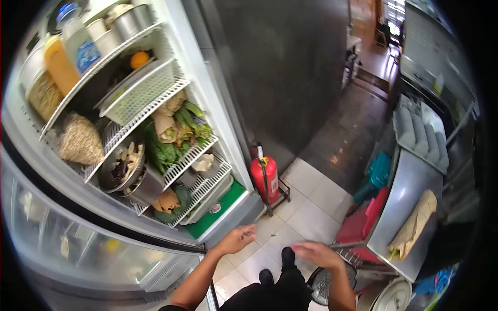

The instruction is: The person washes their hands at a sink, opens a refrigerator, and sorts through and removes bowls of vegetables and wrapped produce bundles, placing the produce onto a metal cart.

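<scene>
Both of my hands are in the air above the tiled floor, in front of an open fridge. My left hand (238, 240) is nearest to the fridge's bottom edge, with nothing in it and its fingers apart from the palm. My right hand (315, 253) is stretched out flat and empty, above a perforated metal pan (320, 286). On the fridge shelves are leafy greens (168, 150), a metal pot (147, 186), a white basket (142, 92), a bag of grain (82, 140) and bottles. A paper-wrapped bundle (415, 224) lies on the metal table to the right.
A red fire extinguisher (265, 179) stands beside the fridge. The glass fridge door (93, 233) is open at the left. The metal table (402, 192) bears a tray (421, 133); red crates (365, 220) and a lidded pot (392, 297) are at the right.
</scene>
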Motion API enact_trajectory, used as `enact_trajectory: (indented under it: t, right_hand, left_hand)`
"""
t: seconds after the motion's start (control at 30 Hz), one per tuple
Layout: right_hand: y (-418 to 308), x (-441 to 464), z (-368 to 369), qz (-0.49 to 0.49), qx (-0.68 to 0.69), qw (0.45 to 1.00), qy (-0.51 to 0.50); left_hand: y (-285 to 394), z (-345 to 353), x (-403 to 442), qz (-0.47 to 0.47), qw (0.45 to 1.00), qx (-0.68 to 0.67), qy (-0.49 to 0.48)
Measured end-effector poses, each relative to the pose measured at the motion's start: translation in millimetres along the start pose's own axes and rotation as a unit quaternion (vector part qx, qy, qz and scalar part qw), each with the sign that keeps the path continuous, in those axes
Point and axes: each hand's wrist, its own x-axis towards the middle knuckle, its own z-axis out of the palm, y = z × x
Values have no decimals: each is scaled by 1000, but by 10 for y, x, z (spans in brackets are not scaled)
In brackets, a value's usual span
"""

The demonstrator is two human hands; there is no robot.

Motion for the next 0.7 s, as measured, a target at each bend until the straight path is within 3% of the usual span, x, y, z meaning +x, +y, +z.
enact_trajectory:
  t: [0.03,0.07,0.1,0.17,0.23,0.33,0.47,0.53,0.63,0.7]
  right_hand:
    - [-138,351,0,-65,-52,997,10]
    - [-448,736,11,-129,-100,986,21]
    - [-588,1158,80,-258,-112,956,82]
    - [-968,1848,189,-255,-84,953,141]
    - [-1222,2578,308,-382,-197,864,261]
    - [-1580,3415,484,-402,-273,825,289]
    - [-1733,4195,577,-391,-375,778,319]
    - [-1753,4426,604,-369,-447,731,359]
    - [-1826,4507,642,-333,-431,764,347]
    - [-1868,4539,635,-311,-475,750,341]
  left_hand:
    - [-20,-128,-43,-1,1000,0,15]
    - [87,-312,-91,-5,996,2,91]
    - [178,-491,-131,-9,986,5,164]
    - [259,-788,-185,-16,962,-25,270]
    - [147,-1043,-165,0,930,-20,367]
    - [534,-1412,-55,20,861,209,463]
    - [879,-1947,278,142,793,400,437]
    - [991,-2165,495,131,780,466,397]
    - [961,-2454,832,112,752,548,348]
    - [794,-2582,1033,97,725,602,320]
